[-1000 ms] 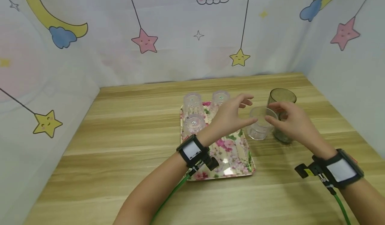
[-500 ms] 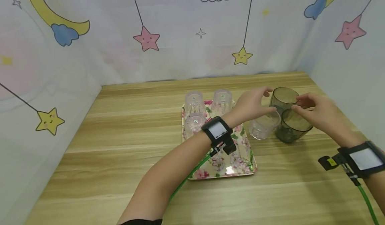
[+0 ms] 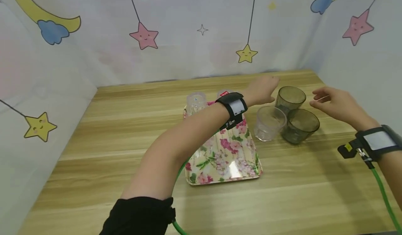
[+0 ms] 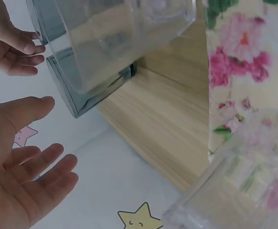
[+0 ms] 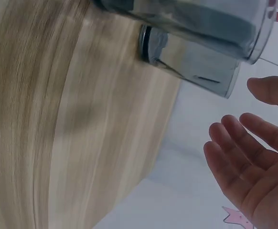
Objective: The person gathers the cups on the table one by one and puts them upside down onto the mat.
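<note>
Both hands hover, fingers spread, around a cluster of three upright tumblers. In the head view my left hand [image 3: 262,89] reaches to the left of the far smoky grey tumbler [image 3: 290,98]. On the other side my right hand [image 3: 340,105] stays apart from that tumbler, its fingers loosely bent. A second smoky tumbler [image 3: 300,127] stands nearer, beside a clear tumbler [image 3: 269,124]. In the left wrist view the palm and fingers [image 4: 53,179] face the glasses with nothing in them. The right wrist view likewise has bare fingers [image 5: 239,148] near a smoky tumbler [image 5: 196,67].
A floral tray [image 3: 230,165] lies left of the tumblers. Clear cups stand upside down at its far end, one cup [image 3: 196,102] at the left; my left forearm covers part of them. A printed cloth [image 3: 182,64] walls the table's back and sides.
My left hand has moved right and farther back, from the clear tumbler toward the far smoky one. The right hand has drawn away to the right of the glasses.
</note>
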